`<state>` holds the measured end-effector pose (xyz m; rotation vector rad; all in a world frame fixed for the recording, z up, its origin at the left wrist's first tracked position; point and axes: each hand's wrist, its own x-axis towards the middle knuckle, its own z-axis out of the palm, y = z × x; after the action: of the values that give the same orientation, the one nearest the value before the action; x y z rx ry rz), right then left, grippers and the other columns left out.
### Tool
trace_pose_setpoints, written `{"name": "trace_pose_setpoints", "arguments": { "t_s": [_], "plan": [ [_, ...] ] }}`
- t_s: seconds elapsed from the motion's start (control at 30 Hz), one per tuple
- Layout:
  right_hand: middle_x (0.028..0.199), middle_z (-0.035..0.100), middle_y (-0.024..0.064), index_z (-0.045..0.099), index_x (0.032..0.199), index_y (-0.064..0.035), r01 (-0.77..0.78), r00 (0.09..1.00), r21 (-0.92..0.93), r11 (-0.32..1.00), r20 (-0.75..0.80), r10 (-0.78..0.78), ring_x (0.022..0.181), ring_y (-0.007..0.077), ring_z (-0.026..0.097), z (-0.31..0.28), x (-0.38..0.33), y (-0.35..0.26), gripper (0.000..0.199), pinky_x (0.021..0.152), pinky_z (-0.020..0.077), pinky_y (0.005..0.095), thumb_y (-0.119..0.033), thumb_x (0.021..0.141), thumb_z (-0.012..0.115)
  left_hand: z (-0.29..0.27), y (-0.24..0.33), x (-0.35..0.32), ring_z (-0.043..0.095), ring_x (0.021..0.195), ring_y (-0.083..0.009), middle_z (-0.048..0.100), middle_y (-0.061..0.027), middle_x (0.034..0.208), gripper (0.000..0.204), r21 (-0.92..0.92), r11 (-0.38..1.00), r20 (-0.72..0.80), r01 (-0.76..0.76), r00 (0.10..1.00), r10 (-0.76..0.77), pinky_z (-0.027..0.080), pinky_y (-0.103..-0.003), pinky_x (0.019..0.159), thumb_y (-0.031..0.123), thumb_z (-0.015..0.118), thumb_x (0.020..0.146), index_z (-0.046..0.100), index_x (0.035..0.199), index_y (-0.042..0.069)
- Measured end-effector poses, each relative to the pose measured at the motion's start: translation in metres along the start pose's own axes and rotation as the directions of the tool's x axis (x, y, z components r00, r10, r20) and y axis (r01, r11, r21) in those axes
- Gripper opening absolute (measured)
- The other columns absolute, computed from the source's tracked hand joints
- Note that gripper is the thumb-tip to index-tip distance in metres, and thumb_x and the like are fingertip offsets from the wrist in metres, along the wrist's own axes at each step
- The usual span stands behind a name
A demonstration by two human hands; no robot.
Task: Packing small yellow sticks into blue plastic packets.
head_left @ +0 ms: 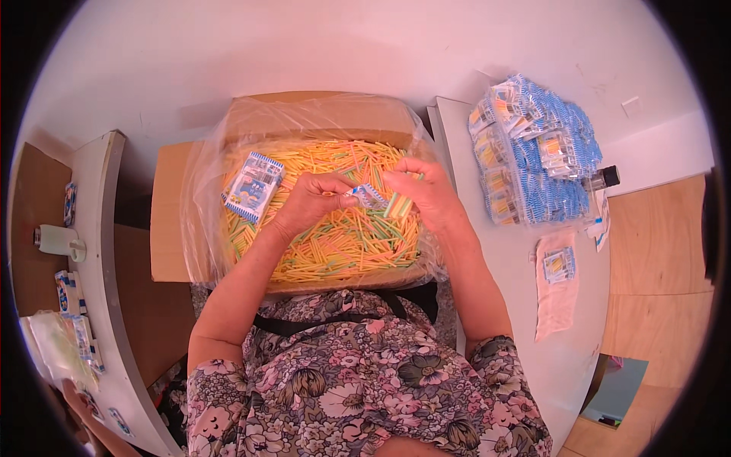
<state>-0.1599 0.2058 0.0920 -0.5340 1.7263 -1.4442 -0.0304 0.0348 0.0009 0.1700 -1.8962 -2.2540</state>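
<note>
My left hand (316, 202) pinches a small blue-and-white striped packet (370, 196) above a carton. Close beside it on the right, my right hand (425, 190) is closed on a few thin sticks (397, 206), pale green and yellow, which point down next to the packet. Below both hands lies a mass of thin yellow, orange and green sticks (327, 255). They fill the cardboard carton (327, 114), which has a clear plastic liner (199, 206). A stack of flat blue-and-white packets (256, 185) rests on the sticks, left of my left hand.
On the right table (502, 274), a clear plastic bin (525, 206) is heaped with filled packets. A pink cloth (554, 316) bears one packet (560, 264). The left table (126, 335) holds a pale flask (61, 241), packets and a plastic bag (57, 346). Another person's arm (80, 407) shows at lower left.
</note>
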Motion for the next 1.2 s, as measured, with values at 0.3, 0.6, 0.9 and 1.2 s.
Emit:
{"name": "trace_pose_setpoints", "arguments": {
  "t_s": [0.3, 0.6, 0.9, 1.2],
  "plan": [
    [0.055, 0.055, 0.0056, 0.062, 0.077, -0.0014, 0.282, 0.928, -0.532, 0.799, -0.060, -0.367, 0.051, 0.0099, 0.050, 0.015, 0.021, 0.005, 0.028, 0.047, 0.0367, 0.0281, -0.029, 0.080, 0.067, 0.001, 0.003, -0.001, 0.060, 0.091, -0.0110, 0.067, -0.0067, 0.100, 0.013, 0.023, 1.000, 0.123, -0.004, 0.992, 0.001, 0.049, -0.026, 0.078, 0.004, 0.068, 0.081, 0.071, 0.093, 0.001],
    [0.061, 0.049, -0.0035, 0.058, 0.082, -0.0025, 0.372, 0.909, -0.451, 0.811, 0.003, -0.416, 0.057, 0.0031, 0.040, 0.029, 0.001, -0.018, 0.023, 0.051, 0.0338, 0.0222, -0.022, 0.082, 0.070, -0.002, 0.004, -0.006, 0.056, 0.082, -0.0056, 0.068, 0.0010, 0.085, 0.016, -0.049, 0.993, 0.067, 0.103, 0.993, -0.100, 0.047, -0.024, 0.077, 0.011, 0.064, 0.088, 0.071, 0.098, 0.001],
    [0.084, 0.063, 0.0108, 0.062, 0.094, -0.0038, 0.530, 0.760, -0.524, 0.667, -0.056, -0.647, 0.072, 0.0264, 0.061, 0.011, -0.017, 0.061, 0.019, 0.064, 0.0475, 0.0339, -0.011, 0.079, 0.069, 0.013, 0.010, 0.001, 0.053, 0.071, -0.0067, 0.062, 0.0025, 0.074, 0.020, 0.446, 0.882, 0.010, 0.148, 0.985, -0.171, 0.043, -0.027, 0.066, 0.013, 0.060, 0.080, 0.068, 0.092, 0.000],
    [0.092, 0.065, 0.0023, 0.064, 0.102, 0.0007, 0.210, 0.693, -0.364, 0.907, -0.599, -0.401, 0.083, 0.0108, 0.063, -0.190, -0.199, 0.073, 0.027, 0.074, 0.0525, 0.0248, 0.005, 0.076, 0.069, -0.018, -0.004, -0.006, 0.061, 0.087, -0.0155, 0.067, -0.0075, 0.092, 0.024, 0.166, 0.982, -0.107, -0.085, 0.989, 0.103, 0.047, -0.029, 0.081, 0.015, 0.061, 0.089, 0.065, 0.103, -0.004]
  ]
}}
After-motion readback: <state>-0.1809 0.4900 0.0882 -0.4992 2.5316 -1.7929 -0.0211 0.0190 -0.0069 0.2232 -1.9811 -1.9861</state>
